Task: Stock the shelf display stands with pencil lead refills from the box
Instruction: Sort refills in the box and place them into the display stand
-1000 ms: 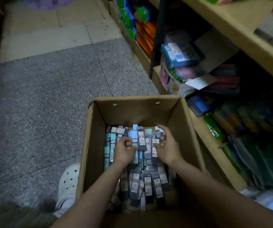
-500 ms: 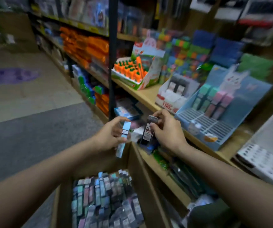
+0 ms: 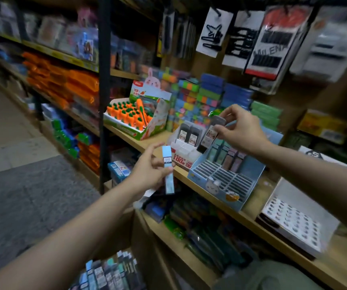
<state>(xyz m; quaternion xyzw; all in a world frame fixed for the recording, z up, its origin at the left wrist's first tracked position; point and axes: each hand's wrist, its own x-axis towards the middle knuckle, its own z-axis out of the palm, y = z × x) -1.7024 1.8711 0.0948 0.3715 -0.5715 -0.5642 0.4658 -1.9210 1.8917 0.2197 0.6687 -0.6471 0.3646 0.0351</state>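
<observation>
left hand (image 3: 149, 170) grips light-blue lead refill (image 3: 168, 170), long axis near upright | right hand (image 3: 239, 130) pinches dark lead refill (image 3: 211, 135), cap up, tilted, above blue display stand (image 3: 227, 181) at shelf (image 3: 250, 208) front edge

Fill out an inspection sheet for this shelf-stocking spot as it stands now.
Surface: wooden shelf, crowded with displays.
Job's things: light blue refill case in left hand; dark grey refill case in right hand, above the white tiered stand; blue rabbit display stand mostly unfilled; cardboard box of refills below.
Clutter: carrot-shaped item display, stacked colourful blocks.
Grippers: both hands pinch cases.
Cables: nothing seen.
Surroundings: hanging hair clip cards, grey floor.
</observation>
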